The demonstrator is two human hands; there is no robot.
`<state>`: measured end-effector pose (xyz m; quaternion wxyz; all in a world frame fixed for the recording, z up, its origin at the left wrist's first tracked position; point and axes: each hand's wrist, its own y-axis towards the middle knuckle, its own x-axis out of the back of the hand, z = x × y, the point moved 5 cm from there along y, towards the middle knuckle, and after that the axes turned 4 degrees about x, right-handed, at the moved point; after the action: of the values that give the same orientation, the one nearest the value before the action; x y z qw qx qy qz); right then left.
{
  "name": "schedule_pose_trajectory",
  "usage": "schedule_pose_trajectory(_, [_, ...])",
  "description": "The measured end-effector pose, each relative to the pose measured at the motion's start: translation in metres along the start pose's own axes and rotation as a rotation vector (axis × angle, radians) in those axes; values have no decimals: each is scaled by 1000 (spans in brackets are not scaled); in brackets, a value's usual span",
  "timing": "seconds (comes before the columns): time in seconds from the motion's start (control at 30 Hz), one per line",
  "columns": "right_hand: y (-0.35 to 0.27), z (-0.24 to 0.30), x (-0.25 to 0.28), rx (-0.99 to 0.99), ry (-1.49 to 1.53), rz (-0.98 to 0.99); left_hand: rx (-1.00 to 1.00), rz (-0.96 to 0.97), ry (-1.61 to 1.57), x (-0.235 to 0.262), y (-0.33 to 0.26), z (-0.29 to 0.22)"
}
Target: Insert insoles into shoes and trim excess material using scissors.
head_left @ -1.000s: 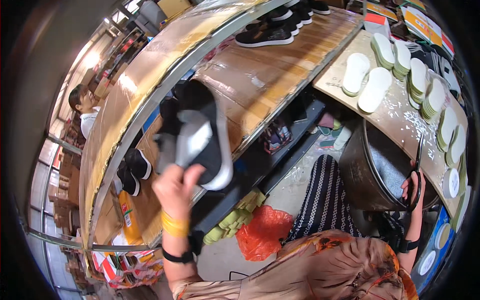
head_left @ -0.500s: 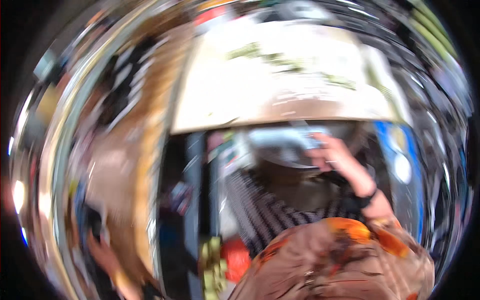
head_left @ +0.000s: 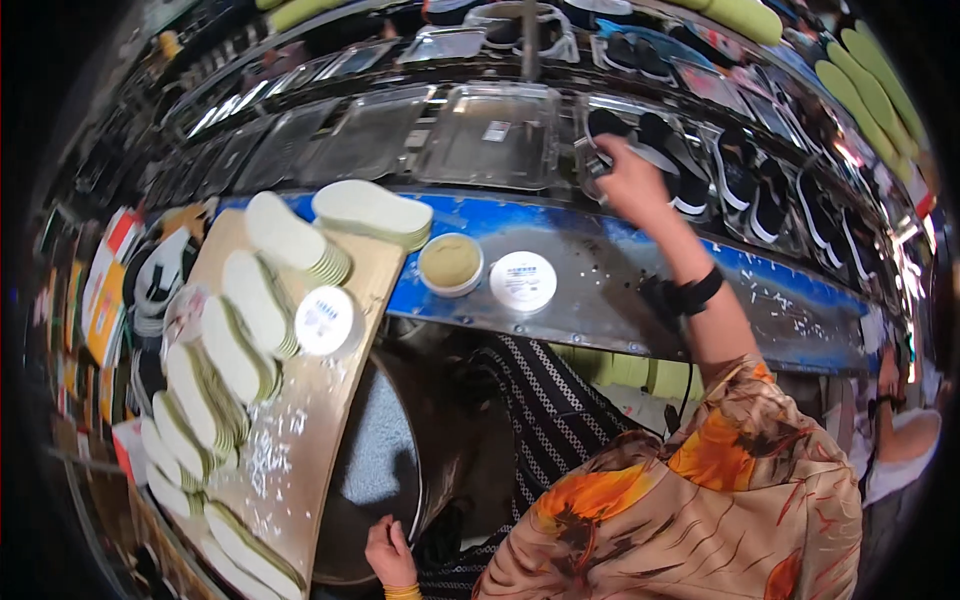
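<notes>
Now the view is turned to the blue-edged bench (head_left: 615, 278), and the right hand (head_left: 635, 188) is stretched across it to a pair of black shoes (head_left: 608, 122), set just beyond it to the right of a clear tray (head_left: 490, 135). Whether anything is grasped there cannot be told. By the drum (head_left: 421, 455), the left hand (head_left: 391, 550) is loosely curled; the shoe held in it a second ago is no longer seen there. Attention is thus shifted, it seems, to the tray row.
</notes>
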<state>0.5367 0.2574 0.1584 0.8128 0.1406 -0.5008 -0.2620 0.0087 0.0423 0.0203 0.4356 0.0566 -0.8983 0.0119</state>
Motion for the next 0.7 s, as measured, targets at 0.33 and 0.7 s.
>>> schedule_pose_trajectory(0.33, [-1, -142, 44, -184, -304, 88, 81, 17, 291, -16, -2, 8])
schedule_pose_trajectory(0.7, [51, -128, 8, -10, -326, 195, 131, -92, 158, -10, -5, 19])
